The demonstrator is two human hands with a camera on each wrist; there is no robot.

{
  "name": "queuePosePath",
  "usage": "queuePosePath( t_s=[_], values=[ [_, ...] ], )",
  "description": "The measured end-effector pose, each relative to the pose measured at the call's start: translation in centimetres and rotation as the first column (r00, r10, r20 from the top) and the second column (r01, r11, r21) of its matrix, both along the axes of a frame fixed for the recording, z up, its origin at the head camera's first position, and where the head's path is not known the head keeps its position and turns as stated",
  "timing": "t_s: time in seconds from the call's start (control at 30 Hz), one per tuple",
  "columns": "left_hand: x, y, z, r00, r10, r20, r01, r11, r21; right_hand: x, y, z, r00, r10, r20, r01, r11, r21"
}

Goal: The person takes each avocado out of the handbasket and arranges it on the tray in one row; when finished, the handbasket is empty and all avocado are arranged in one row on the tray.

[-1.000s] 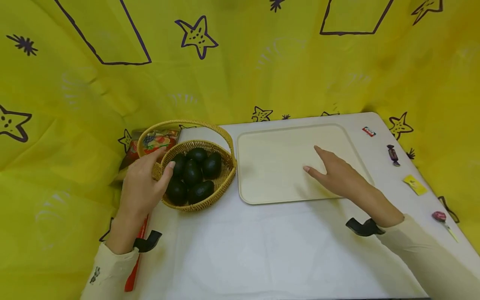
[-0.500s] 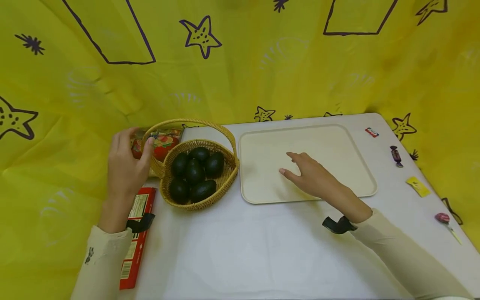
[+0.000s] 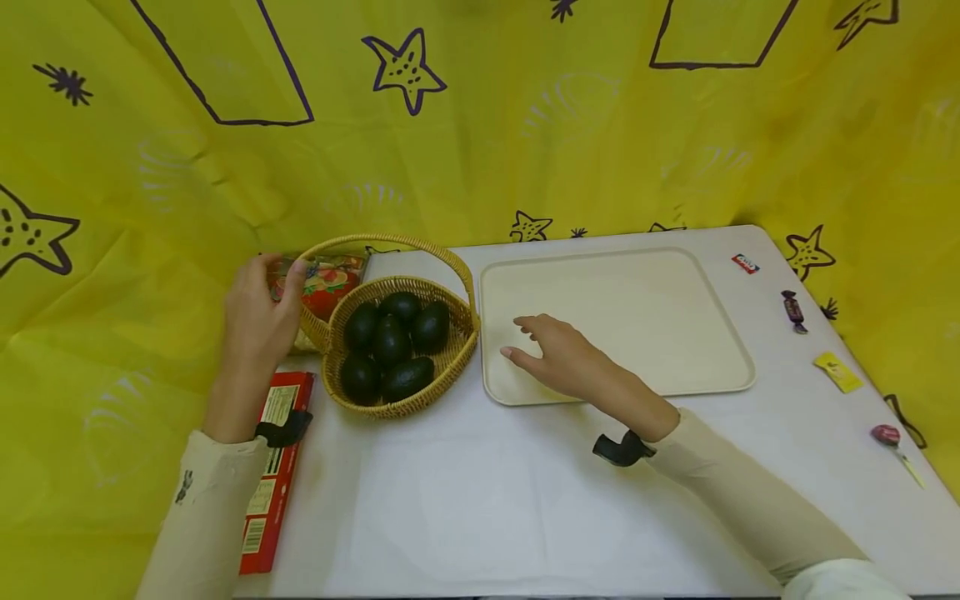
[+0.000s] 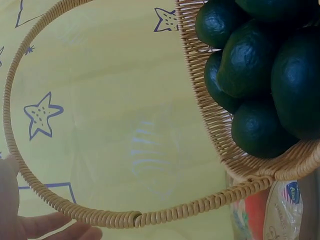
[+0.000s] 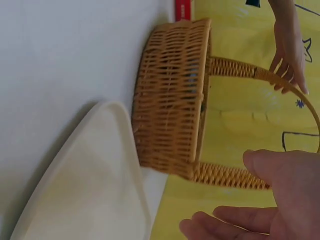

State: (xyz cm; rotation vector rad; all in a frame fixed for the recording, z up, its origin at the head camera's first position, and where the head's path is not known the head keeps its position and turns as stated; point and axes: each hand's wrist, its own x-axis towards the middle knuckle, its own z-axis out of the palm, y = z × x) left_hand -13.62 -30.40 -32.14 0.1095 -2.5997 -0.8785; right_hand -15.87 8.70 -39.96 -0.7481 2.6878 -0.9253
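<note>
Basket (image 3: 401, 346) upright, handle (image 3: 390, 244) arching left-right

Tan woven basket (image 3: 450, 354) full of dark green, near-black avocados (image 3: 390, 342). Right of the basket, a plain cream tray (image 3: 675, 317) on a white tabletop (image 3: 487, 500). Behind the basket, yellow cloth (image 3: 480, 150) with purple stars. Left of it, a red box (image 3: 270, 492).

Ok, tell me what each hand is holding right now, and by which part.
The left hand touches the basket at its handle's left end; a closed grip cannot be told. The right hand holds nothing, fingers spread over the tray.
</note>
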Motion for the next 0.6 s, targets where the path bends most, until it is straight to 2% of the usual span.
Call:
queuePosePath(
  t_s=[0.17, 0.6],
  values=[
    [-0.4, -0.1, -0.2, 1.0, -0.009, 0.014, 0.009, 0.999, 0.032, 0.1, -2.5, 0.2, 0.999, 0.047, -0.017, -0.047, 0.999, 0.008],
    [-0.3, -0.2, 0.0, 0.996, 0.058, 0.066, -0.064, 0.995, 0.082, 0.2, -9.4, 1.3, 0.975, 0.203, -0.095, -0.198, 0.979, 0.056]
  ],
)
